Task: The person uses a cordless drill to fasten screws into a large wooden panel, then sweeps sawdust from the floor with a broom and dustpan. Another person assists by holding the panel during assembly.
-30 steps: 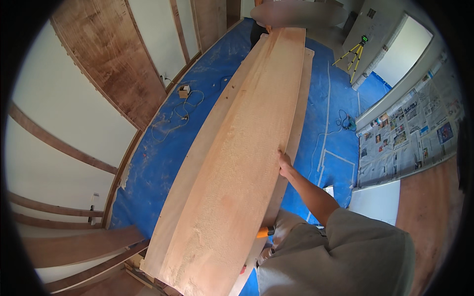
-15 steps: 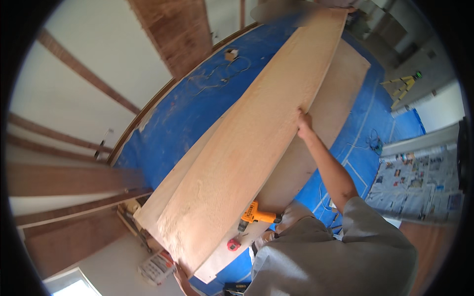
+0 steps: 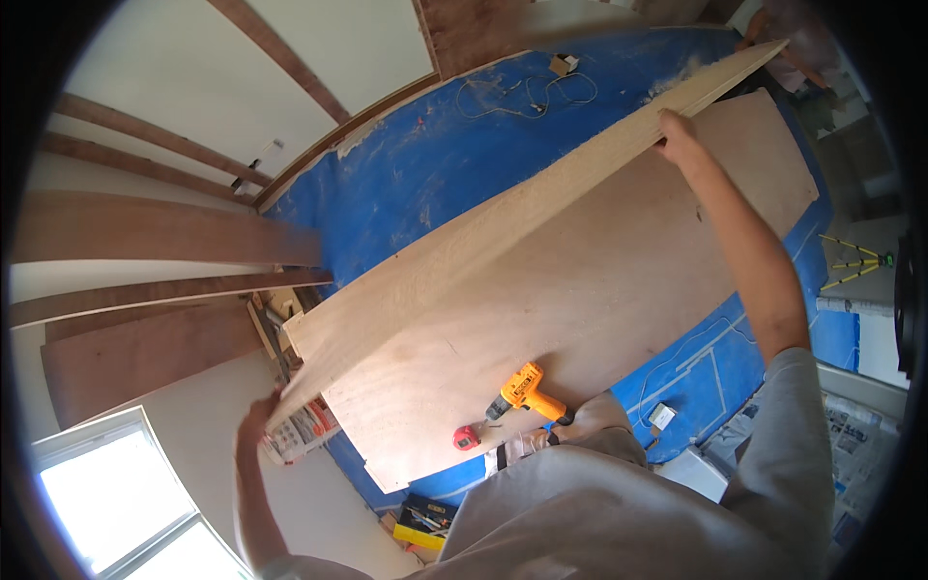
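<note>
While arms spread, both hands grip plywood sheet (image 3: 522, 227).

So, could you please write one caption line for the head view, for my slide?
Both hands, left hand and right hand, grip a tilted plywood sheet above another sheet bearing a yellow cordless drill.

A blue tarp (image 3: 464, 184) covers the floor, with a thin pale cable (image 3: 512, 92) looped on it near the far wall and a small box (image 3: 564, 64) just beside that. A yellow cordless drill (image 3: 527, 391) lies on a flat plywood sheet (image 3: 619, 290), a small red tape measure (image 3: 466, 438) near it. A yellow tripod (image 3: 851, 263) stands at the right, newspapers (image 3: 855, 435) spread below it. A bright window (image 3: 106, 503) shows at lower left
</note>
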Motion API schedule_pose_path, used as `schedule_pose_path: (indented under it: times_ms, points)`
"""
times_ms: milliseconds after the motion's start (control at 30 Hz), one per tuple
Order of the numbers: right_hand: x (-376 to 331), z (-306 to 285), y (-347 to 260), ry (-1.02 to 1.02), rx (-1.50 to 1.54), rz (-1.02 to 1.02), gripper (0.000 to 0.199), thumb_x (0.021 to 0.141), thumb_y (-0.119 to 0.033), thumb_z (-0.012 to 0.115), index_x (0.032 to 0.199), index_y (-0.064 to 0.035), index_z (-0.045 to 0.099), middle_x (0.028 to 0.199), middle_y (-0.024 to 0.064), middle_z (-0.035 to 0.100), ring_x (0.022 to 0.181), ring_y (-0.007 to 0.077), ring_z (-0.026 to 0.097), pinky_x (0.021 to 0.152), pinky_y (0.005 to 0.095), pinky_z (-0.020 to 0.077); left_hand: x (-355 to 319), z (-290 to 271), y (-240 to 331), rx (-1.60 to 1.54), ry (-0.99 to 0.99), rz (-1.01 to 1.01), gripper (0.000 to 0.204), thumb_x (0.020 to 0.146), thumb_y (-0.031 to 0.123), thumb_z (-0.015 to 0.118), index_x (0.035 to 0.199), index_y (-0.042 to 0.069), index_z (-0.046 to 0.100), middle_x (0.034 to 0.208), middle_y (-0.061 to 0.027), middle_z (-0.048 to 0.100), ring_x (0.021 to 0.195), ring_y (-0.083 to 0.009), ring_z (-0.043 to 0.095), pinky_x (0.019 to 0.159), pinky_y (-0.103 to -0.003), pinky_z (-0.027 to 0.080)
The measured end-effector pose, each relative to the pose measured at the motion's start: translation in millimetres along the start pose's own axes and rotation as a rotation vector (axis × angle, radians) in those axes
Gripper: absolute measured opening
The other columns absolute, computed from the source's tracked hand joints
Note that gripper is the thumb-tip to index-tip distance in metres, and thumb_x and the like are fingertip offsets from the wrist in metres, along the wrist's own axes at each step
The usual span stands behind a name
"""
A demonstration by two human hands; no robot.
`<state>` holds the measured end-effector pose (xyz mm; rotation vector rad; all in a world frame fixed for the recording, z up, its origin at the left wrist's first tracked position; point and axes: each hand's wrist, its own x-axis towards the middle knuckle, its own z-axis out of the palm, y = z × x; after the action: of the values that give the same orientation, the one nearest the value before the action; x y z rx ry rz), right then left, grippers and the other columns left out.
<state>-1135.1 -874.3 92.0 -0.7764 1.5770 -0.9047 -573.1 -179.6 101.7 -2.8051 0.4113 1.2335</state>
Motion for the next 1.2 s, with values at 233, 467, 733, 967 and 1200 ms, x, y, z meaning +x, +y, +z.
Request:
schedule_pose_path:
  times_ms: [233, 467, 733, 967, 1200]
  points:
    - [50, 58, -40, -0.081, -0.114, -0.037, 0.035, 0.103, -0.013, 0.041, 0.129, 0.0106, 0.043, 0.124, 0.0234, 0.054, 0.109, 0.0322, 0.064, 0.088, 0.0453, 0.0636, 70, -77, 68, -0.379, -0.179, -0.149, 0.057, 0.093, 0.066, 0.057, 0.066, 0.015, 0.056, 0.051, 0.0023, 0.048, 0.036, -0.0079, 0.044, 0.033, -0.027, 0.034]
    - [39, 67, -14, -0.113, -0.130, -0.052, 0.036, 0.103, -0.013, 0.042, 0.132, 0.0089, 0.043, 0.126, 0.0231, 0.054, 0.111, 0.0319, 0.063, 0.091, 0.0434, 0.0631, 153, -35, 62, -0.528, -0.286, -0.366, 0.057, 0.093, 0.068, 0.054, 0.067, 0.017, 0.055, 0.048, 0.0051, 0.045, 0.034, -0.0083, 0.041, 0.033, -0.024, 0.033]
    - [39, 70, 21, -0.001, -0.188, 0.051, 0.040, 0.104, -0.017, 0.043, 0.136, 0.0071, 0.042, 0.129, 0.0215, 0.053, 0.111, 0.0306, 0.063, 0.090, 0.0418, 0.0630, 182, 1, 65, -0.518, -0.309, -0.282, 0.061, 0.087, 0.076, 0.056, 0.064, 0.019, 0.050, 0.047, 0.0031, 0.040, 0.036, -0.0104, 0.038, 0.038, -0.026, 0.029]
    - [48, 79, 38, -0.020, -0.189, 0.082, 0.037, 0.105, -0.020, 0.047, 0.134, 0.0023, 0.047, 0.128, 0.0177, 0.055, 0.114, 0.0286, 0.061, 0.093, 0.0407, 0.0599, 235, 27, 61, -0.605, -0.256, -0.381, 0.062, 0.094, 0.071, 0.049, 0.063, 0.017, 0.047, 0.047, 0.0034, 0.035, 0.037, -0.0099, 0.028, 0.038, -0.026, 0.023]
    - [97, 56, 92, -0.233, -0.105, 0.123, 0.035, 0.102, -0.022, 0.053, 0.131, -0.0017, 0.052, 0.129, 0.0173, 0.057, 0.112, 0.0278, 0.063, 0.093, 0.0427, 0.0595, 267, 62, 28, -0.957, -0.115, -0.236, 0.057, 0.098, 0.058, 0.053, 0.058, 0.021, 0.037, 0.046, 0.0043, 0.032, 0.037, -0.0111, 0.030, 0.037, -0.029, 0.026]
